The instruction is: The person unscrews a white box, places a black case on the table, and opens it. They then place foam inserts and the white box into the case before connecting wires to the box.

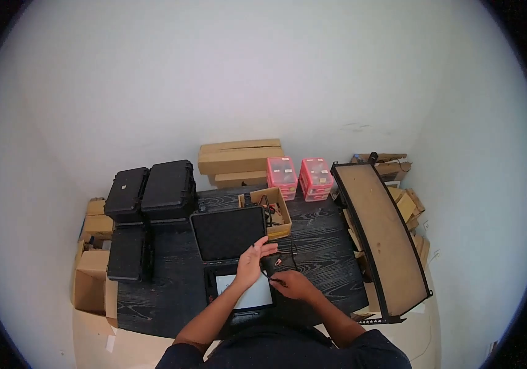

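Note:
My left hand (252,261) is over the open black hard case (229,234), its fingers stretched out to the right. Right against its palm side shows a dark block-like piece (268,265), partly hidden by the hand. A thin black cable (267,276) runs from there to my right hand (293,285), whose fingers are closed on it. Under my left wrist, a flat pale grey panel (253,295) fills much of the case's lower half. The raised lid is lined with dark foam. A small pinkish item (278,262) and more dark cable lie just beyond my right hand.
Behind the lid stands an open cardboard box (281,229) with cables inside. Two pink clear-drawer units (282,175) and long cartons (240,156) line the wall. Closed black cases (168,189) stack at left. A black-framed brown panel (383,237) leans along the table's right edge.

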Demonstrator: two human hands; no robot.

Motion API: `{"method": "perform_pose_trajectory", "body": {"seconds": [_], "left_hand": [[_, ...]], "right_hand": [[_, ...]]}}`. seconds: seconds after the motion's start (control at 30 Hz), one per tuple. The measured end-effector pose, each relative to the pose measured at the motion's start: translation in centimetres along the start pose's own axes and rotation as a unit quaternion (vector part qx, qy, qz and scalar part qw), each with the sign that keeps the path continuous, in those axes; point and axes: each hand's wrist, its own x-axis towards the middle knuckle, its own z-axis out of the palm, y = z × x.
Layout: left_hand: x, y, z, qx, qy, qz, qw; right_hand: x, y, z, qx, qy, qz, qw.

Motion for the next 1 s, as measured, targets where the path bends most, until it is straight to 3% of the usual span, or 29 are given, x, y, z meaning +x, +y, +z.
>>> {"method": "perform_pose_trajectory", "body": {"seconds": [0.1,0.2,0.23,0.33,0.47,0.5,0.53,0.6,0.73,0.8,0.83,0.9,1.0], "left_hand": [[0.0,-0.1,0.0,0.109,-0.041,-0.007,0.993],[-0.6,-0.1,-0.6,0.236,-0.154,-0.138,0.95],[-0.9,-1.2,-0.5,0.274,-0.169,-0.054,0.945],[-1.6,1.3,0.1,0.2,-0.256,-0.261,0.909],[-1.8,2.3,0.0,0.107,-0.198,-0.261,0.939],[-1.8,0.6,-0.7,0.018,-0.196,-0.201,0.96],[-1.9,0.7,-0.8,-0.014,-0.181,-0.2,0.963],[-2.1,1.1,-1.0,-0.079,-0.152,-0.197,0.965],[-2.3,2.0,-0.6,-0.078,-0.092,-0.136,0.983],[-1.9,2.3,-0.6,-0.054,-0.029,-0.123,0.99],[-1.8,2.3,-0.6,-0.118,-0.003,-0.118,0.986],[-1.4,2.2,-0.6,-0.245,0.049,-0.107,0.962],[-0.8,2.0,-0.1,-0.277,0.126,-0.042,0.952]], "right_hand": [[0.1,-1.8,-1.7,-0.025,0.031,-0.046,0.998],[0.7,-2.9,-3.9,-0.027,0.035,-0.09,0.995],[0.9,-3.2,-4.6,-0.021,0.033,-0.102,0.994],[1.3,-3.5,-6.0,0.102,0.033,0.049,0.993],[2.5,-0.5,-4.1,0.236,0.125,0.073,0.961],[2.7,1.2,-2.7,0.276,0.132,0.076,0.949],[2.9,2.1,-1.8,0.315,0.137,0.078,0.936],[3.3,2.5,-0.4,0.284,0.143,0.086,0.944],[3.9,-0.7,-1.0,0.259,0.118,0.148,0.947],[3.7,-0.2,-0.5,0.265,0.049,0.174,0.947],[3.6,-0.2,-0.3,0.267,0.014,0.187,0.945],[3.3,-1.3,-0.8,0.186,-0.041,0.177,0.966],[2.7,-1.5,-0.1,0.065,-0.054,0.092,0.992]]}}
